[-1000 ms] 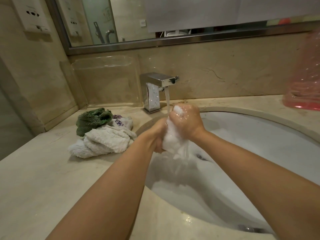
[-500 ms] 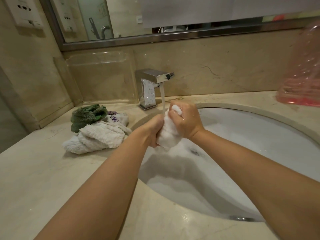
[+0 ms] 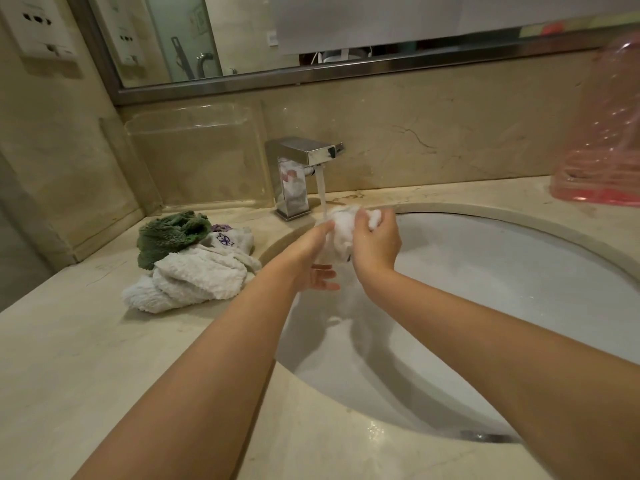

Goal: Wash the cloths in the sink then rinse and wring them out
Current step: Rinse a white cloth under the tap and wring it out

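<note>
Both hands work a small white cloth (image 3: pixel 341 233) directly under the running stream of the faucet (image 3: pixel 301 174), just in front of its spout and over the back edge of the sink (image 3: pixel 502 271). The right hand (image 3: pixel 375 242) is clamped on the cloth, fingers curled over its upper wad. The left hand (image 3: pixel 311 261) presses against the cloth's near side with fingers mostly straight and spread, so only one hand really grips it.

To the left of the faucet, on the counter (image 3: pixel 86 358), lies a pile of other cloths: a green cloth (image 3: pixel 169 233) on top and behind, white towels (image 3: pixel 194 278) in front, one with a purple mark.

Likely faults from here:
- The cloth, wet and held firmly by one hand only, could slip into the basin; a wad dropping toward the drain might block it.
- Water striking the bunched cloth this close to the faucet may spray over the rim onto the counter, wetting the waiting pile.
- Wringing with the wad still bunched would probably leave soap trapped in the folds.

A pink plastic container (image 3: pixel 609 140) stands well to the right of the faucet, out of reach of likely splashes.
</note>
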Demonstrator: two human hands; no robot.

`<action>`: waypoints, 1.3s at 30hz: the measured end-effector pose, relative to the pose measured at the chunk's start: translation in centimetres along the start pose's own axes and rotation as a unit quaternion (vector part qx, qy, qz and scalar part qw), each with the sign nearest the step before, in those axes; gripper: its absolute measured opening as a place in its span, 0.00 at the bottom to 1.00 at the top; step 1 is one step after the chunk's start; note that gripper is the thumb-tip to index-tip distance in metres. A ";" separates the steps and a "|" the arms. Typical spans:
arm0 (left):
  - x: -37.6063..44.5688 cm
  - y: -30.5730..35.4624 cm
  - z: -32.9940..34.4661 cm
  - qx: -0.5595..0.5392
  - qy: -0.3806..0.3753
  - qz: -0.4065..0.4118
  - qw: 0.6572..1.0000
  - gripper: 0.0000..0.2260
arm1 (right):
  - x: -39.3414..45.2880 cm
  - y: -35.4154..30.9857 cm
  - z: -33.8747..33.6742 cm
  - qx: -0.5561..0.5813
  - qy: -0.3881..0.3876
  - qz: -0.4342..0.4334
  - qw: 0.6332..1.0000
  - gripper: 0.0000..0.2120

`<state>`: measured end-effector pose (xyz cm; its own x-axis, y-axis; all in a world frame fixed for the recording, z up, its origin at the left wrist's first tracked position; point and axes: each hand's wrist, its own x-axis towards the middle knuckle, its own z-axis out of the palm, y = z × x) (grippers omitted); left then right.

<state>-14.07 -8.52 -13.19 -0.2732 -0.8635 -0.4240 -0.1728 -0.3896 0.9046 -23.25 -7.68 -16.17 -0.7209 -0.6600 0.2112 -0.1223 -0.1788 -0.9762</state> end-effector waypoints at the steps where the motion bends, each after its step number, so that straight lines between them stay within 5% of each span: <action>1: 0.2 0.0 -0.1 -0.008 0.002 0.013 1.000 0.23 | -0.3 -0.2 -0.2 0.004 -0.031 -0.006 0.999 0.07; 5: 0.6 0.4 -0.8 -0.104 -0.009 0.023 0.994 0.23 | -0.2 0.0 -0.7 0.011 -0.158 -0.065 0.985 0.26; 11: 1.1 0.3 -0.3 -0.129 0.038 0.072 0.988 0.17 | 1.1 -1.0 -0.9 0.062 -0.185 -0.024 0.980 0.13; 13: 1.5 0.2 -0.1 -0.130 0.068 0.118 0.982 0.21 | 1.4 -1.3 -0.7 0.097 -0.188 0.039 0.977 0.08; 18: 1.0 0.3 0.6 -0.050 0.141 0.237 0.960 0.31 | 2.6 -1.0 -1.4 0.042 -0.272 0.292 0.916 0.32; 22: 0.7 0.2 0.8 0.004 0.120 0.277 0.953 0.35 | 3.5 -1.3 -3.1 0.238 -0.291 0.385 0.843 0.21; 26: 1.1 -0.5 1.1 0.102 0.157 0.293 0.938 0.27 | 3.3 -1.4 -2.9 0.263 -0.236 0.337 0.873 0.13; 33: 0.8 0.2 1.1 0.032 0.158 0.275 0.948 0.33 | 2.8 -1.4 -1.4 0.142 -0.207 0.241 0.938 0.11; 36: 0.8 0.2 1.3 0.057 0.155 0.286 0.944 0.20 | 2.3 -2.4 -0.1 0.079 -0.262 0.226 0.935 0.19; 39: 1.3 0.2 1.1 0.069 0.183 0.275 0.941 0.19 | 1.7 -2.7 1.0 0.003 -0.229 0.213 0.950 0.21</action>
<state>-15.49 -9.42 -13.58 -0.0179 -0.9847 0.1731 -0.2279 0.1726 0.9583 -23.45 -9.07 -13.08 -0.3311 -0.9214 -0.2035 0.1190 0.1731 -0.9777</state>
